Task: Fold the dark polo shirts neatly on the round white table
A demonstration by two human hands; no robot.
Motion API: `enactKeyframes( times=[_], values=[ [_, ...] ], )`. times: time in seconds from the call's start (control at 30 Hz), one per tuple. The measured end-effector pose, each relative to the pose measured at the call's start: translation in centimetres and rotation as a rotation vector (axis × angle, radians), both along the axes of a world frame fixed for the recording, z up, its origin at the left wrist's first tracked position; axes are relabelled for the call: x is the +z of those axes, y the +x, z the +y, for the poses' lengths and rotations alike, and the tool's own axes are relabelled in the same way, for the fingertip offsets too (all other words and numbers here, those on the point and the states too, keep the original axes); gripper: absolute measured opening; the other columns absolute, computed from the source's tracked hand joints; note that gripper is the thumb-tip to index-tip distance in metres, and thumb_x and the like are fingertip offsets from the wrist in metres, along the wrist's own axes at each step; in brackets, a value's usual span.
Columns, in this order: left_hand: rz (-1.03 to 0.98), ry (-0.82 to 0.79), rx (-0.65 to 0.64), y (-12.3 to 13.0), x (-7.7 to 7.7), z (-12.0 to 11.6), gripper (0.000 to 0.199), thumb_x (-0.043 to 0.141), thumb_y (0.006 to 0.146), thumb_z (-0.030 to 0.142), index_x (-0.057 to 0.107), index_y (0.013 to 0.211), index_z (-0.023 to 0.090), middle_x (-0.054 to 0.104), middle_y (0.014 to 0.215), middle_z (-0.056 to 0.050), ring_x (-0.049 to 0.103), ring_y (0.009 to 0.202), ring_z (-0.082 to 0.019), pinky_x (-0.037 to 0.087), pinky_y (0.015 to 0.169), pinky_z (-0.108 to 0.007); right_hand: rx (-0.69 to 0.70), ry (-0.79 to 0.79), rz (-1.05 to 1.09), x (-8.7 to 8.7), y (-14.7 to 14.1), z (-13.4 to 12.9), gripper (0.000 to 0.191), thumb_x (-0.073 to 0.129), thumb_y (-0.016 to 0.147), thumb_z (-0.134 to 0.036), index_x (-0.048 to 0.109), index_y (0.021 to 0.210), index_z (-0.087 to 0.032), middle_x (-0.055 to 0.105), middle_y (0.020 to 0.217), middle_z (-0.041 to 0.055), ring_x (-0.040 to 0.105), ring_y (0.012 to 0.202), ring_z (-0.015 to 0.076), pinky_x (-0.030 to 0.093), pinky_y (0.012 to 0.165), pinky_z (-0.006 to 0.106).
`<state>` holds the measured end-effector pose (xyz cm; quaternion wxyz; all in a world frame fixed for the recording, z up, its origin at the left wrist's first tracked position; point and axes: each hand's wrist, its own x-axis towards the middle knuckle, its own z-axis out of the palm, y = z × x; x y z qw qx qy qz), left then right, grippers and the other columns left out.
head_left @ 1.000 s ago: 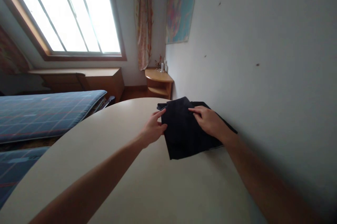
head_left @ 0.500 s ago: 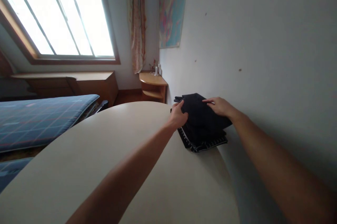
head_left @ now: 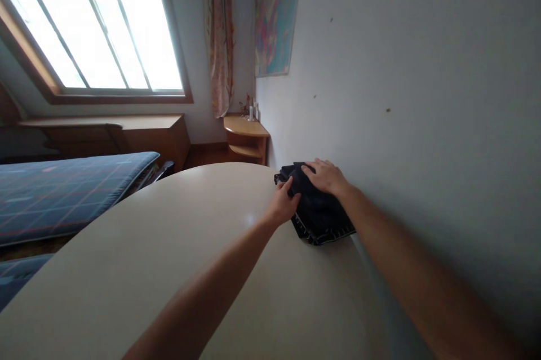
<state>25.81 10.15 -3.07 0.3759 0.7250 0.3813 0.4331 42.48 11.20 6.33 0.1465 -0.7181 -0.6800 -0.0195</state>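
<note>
A stack of folded black cloth [head_left: 319,210] with white stitching along its lower edges lies on the pale round table [head_left: 203,208], close to the wall. My left hand [head_left: 284,203] is at the stack's left side, thumb and forefinger spread apart against the cloth; its other fingers are partly hidden. Across the upper part of the stack lies my right hand [head_left: 326,177], palm down with the fingers stretched out flat. The right forearm covers part of the stack's right side.
The white wall [head_left: 401,67] runs along the table's right side. A bed with a blue plaid mattress [head_left: 71,191] stands to the left. Beyond the table are a small corner shelf [head_left: 245,126], a long wooden cabinet [head_left: 156,126] and a window [head_left: 97,22].
My right hand has moved left and slightly down onto the cloth, pressing its raised top layer flatter. My left hand has shifted slightly down along the stack's side.
</note>
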Motion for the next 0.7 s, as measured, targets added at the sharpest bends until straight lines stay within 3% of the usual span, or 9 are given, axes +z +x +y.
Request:
enactKeyframes(
  times=[0.1,0.23,0.33,0.43,0.5,0.6,0.7],
  values=[
    [0.102,0.033,0.09,-3.1,-0.5,-1.2,0.057,0.056,0.093,0.026,0.044,0.148,0.018,0.047,0.143,-0.017,0.066,0.085,-0.016,0.055,0.088,-0.036,-0.065,-0.12,0.086,-1.9,-0.8,-0.2,0.073,0.026,0.093,-0.075,0.044,0.15,-0.032,0.032,0.161,0.0101,0.024,0.146,0.0468,0.013,0.11,0.076],
    [0.236,0.09,0.205,-9.9,-1.2,-2.4,0.051,0.056,0.091,0.025,0.052,0.141,0.021,0.047,0.144,-0.014,0.065,0.099,-0.021,0.053,0.094,-0.042,-0.092,-0.137,0.093,-4.2,-0.2,-0.5,0.074,0.023,0.094,-0.074,0.039,0.152,-0.033,0.033,0.161,0.0085,0.031,0.144,0.0406,0.015,0.113,0.072],
    [0.315,0.126,0.285,-15.5,-1.7,-2.6,0.048,0.057,0.087,0.024,0.058,0.135,0.019,0.049,0.143,-0.015,0.061,0.113,-0.029,0.045,0.106,-0.051,-0.09,-0.143,0.066,-4.0,0.4,-0.3,0.07,0.023,0.095,-0.072,0.041,0.151,-0.034,0.035,0.16,0.0079,0.034,0.144,0.0376,0.019,0.113,0.07],
    [0.506,0.244,0.378,-20.3,-2.3,-3.0,0.042,0.053,0.09,0.029,0.061,0.131,0.022,0.057,0.138,-0.012,0.057,0.121,-0.029,0.044,0.108,-0.049,-0.061,-0.162,0.068,-2.4,0.6,0.0,0.063,0.035,0.096,-0.066,0.054,0.143,-0.028,0.049,0.151,0.011,0.046,0.136,0.0352,0.03,0.111,0.061],
    [0.634,0.283,0.394,-22.7,-2.9,-3.3,0.04,0.051,0.092,0.032,0.063,0.129,0.023,0.06,0.135,-0.009,0.057,0.122,-0.028,0.045,0.108,-0.048,-0.051,-0.08,0.068,-1.0,-0.2,0.0,0.051,0.045,0.096,-0.053,0.066,0.129,-0.022,0.062,0.136,0.0139,0.056,0.125,0.0321,0.039,0.107,0.05],
    [0.754,0.295,0.394,-24.8,-3.9,-4.0,0.043,0.05,0.092,0.034,0.062,0.131,0.022,0.057,0.141,-0.009,0.055,0.126,-0.029,0.043,0.11,-0.049,0.005,0.227,0.076,0.1,-3.7,-0.7,0.038,0.045,0.097,-0.034,0.071,0.117,-0.015,0.069,0.121,0.0159,0.061,0.116,0.0276,0.042,0.104,0.04],
    [0.809,0.326,0.393,-25.4,-4.4,-4.6,0.044,0.049,0.092,0.033,0.061,0.133,0.02,0.055,0.145,-0.01,0.049,0.133,-0.029,0.037,0.115,-0.05,0.31,0.368,0.141,-1.1,-9.6,-2.4,0.035,0.046,0.096,-0.027,0.068,0.118,-0.013,0.068,0.123,0.013,0.058,0.118,0.0221,0.039,0.108,0.034]
  ],
)
